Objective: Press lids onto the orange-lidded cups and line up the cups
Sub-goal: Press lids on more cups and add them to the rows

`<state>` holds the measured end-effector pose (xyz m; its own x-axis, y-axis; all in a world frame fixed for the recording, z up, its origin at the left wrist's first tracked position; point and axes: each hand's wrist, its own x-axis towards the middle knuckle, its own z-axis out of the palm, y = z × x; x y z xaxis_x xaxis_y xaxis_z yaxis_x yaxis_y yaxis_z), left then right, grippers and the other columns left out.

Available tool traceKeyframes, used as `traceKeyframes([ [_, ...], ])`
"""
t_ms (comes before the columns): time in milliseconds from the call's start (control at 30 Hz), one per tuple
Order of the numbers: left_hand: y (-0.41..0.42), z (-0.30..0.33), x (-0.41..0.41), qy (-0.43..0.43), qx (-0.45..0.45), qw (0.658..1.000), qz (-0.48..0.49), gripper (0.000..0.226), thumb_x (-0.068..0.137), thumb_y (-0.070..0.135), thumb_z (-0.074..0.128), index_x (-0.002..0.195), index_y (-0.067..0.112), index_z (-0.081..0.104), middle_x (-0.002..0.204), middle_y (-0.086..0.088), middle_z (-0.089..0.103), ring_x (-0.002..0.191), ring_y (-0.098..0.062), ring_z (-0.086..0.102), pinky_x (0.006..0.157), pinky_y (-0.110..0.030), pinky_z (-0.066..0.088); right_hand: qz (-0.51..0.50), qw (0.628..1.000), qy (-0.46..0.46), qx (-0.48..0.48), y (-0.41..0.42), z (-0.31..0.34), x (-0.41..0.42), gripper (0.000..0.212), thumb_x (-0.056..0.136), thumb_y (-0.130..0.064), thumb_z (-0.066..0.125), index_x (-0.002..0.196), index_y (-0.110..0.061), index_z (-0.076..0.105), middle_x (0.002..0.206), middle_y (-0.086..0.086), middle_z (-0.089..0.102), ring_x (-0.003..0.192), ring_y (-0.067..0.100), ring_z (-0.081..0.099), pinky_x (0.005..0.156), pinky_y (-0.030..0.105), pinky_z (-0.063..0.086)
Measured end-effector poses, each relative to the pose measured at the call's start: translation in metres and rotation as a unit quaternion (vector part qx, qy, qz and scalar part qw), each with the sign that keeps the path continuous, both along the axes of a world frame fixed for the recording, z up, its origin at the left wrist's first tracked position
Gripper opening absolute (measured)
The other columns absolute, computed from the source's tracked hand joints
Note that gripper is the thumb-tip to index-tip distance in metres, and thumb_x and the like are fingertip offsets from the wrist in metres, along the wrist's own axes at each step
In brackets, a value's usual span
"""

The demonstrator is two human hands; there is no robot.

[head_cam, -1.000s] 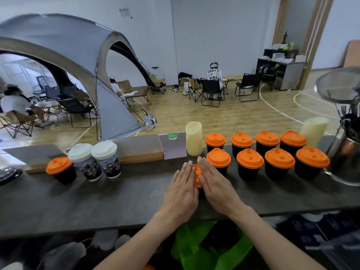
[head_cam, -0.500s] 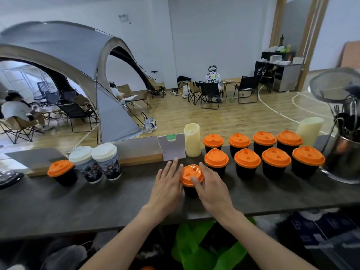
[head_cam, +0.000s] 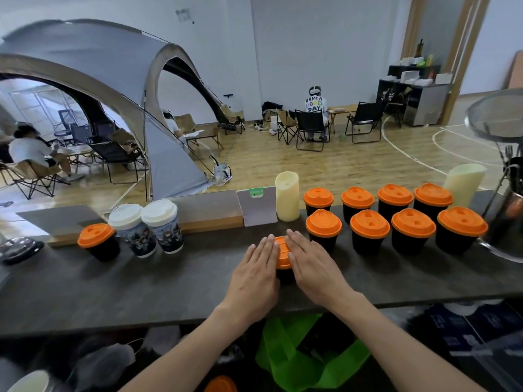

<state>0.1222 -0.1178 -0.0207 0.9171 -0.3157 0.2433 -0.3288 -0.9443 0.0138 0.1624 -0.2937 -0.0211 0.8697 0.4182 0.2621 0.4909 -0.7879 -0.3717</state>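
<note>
Both hands lie flat with straight fingers, the left hand (head_cam: 256, 274) and right hand (head_cam: 314, 267) pressing down on the orange lid (head_cam: 282, 251) of a cup near the counter's (head_cam: 141, 290) front edge, gripping nothing. Once the lid seems seated, the cup likely needs sliding beside the front row (head_cam: 396, 226) of cups; one more cup (head_cam: 97, 240) waits toward the left end.

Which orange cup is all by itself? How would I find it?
Start at the long dark counter and look to its left end. Beside two white-lidded printed cups stands one black cup with an orange lid. It alone sits far from the other orange cups.
</note>
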Motion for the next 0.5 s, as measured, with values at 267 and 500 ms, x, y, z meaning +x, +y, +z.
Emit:
traceKeyframes([
  [267, 0.009, -0.009, 0.0, 0.015, -0.099, 0.994, -0.035, 0.082, 0.101, 0.021, 0.045, 0.163, 0.019, -0.008, 0.17, -0.001, -0.02, 0.158, -0.013, -0.014, 0.13, -0.038, 0.006, 0.01, 0.987, 0.054, 0.152, -0.002, -0.008, -0.005, 0.059, 0.109, -0.043, 0.034, 0.163, -0.025, 0.017, 0.17, -0.015, 0.005, 0.154, 0.001, 0.009, 0.124, 0.027, 0.019],
  [500, 0.011, -0.013, -0.002, 0.108, -0.282, 0.952, 0.039, 0.095, 0.096, 0.02, 0.064, 0.164, 0.026, -0.002, 0.169, -0.001, 0.025, 0.148, -0.019, 0.037, 0.12, -0.036, 0.035, -0.068, 0.966, 0.06, 0.244, -0.008, -0.041, -0.026, 0.089, 0.088, -0.03, 0.077, 0.159, -0.024, 0.024, 0.158, -0.006, 0.038, 0.14, 0.003, 0.039, 0.113, 0.026, 0.038],
])
